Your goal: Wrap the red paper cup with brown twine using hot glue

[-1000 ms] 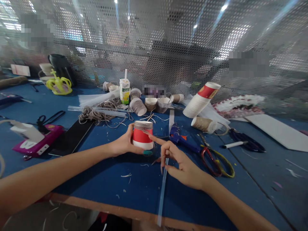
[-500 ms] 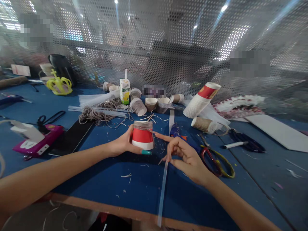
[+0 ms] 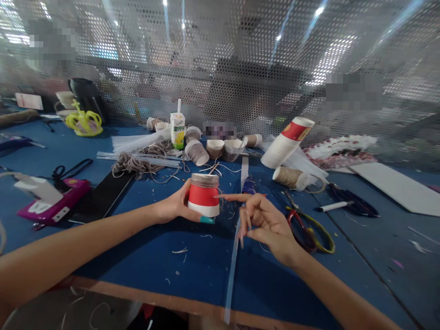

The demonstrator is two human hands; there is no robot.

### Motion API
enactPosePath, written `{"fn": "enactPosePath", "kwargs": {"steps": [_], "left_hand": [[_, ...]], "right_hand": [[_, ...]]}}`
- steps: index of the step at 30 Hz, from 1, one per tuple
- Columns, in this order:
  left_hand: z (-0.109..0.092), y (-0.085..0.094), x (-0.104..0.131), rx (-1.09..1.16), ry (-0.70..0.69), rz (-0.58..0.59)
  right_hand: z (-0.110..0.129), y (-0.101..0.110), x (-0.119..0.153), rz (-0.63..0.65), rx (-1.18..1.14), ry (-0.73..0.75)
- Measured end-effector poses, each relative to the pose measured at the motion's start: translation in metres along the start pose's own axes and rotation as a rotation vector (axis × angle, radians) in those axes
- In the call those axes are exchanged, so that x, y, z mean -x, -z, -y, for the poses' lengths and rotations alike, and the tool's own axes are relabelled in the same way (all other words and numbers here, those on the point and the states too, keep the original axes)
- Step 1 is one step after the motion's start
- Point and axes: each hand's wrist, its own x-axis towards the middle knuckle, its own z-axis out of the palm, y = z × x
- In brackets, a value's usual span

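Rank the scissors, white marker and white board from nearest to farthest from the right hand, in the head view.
From the right hand:
1. scissors, just to its right
2. white marker, farther right, beyond the scissors
3. white board, far right, past the marker

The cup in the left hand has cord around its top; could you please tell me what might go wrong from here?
The cord lies close to the top edge of the cup, so a turn might slip off. The right hand could knock the glue gun just behind it, or brush the scissors beside it.
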Motion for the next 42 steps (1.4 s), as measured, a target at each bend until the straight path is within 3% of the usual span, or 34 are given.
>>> {"fn": "enactPosePath", "kwargs": {"steps": [5,13,19,31,36,42], "left_hand": [[-0.005,-0.001,0.002,0.0,0.045,0.055],[-0.005,0.0,0.002,-0.01,0.09,0.073],[-0.006,0.0,0.003,0.026,0.049,0.103],[-0.004,0.003,0.004,0.046,0.095,0.109],[-0.004,0.003,0.004,0.057,0.09,0.115],[-0.004,0.004,0.004,0.068,0.1,0.108]], "right_hand": [[-0.001,-0.008,0.002,0.145,-0.069,-0.135],[-0.004,-0.001,-0.002,0.127,-0.201,-0.108],[-0.001,0.0,-0.006,0.045,-0.287,-0.123],[0.009,0.0,-0.011,-0.136,-0.372,-0.267],[0.003,0.004,-0.014,-0.254,-0.28,-0.323],[-0.001,0.003,-0.013,-0.418,-0.145,-0.226]]}}
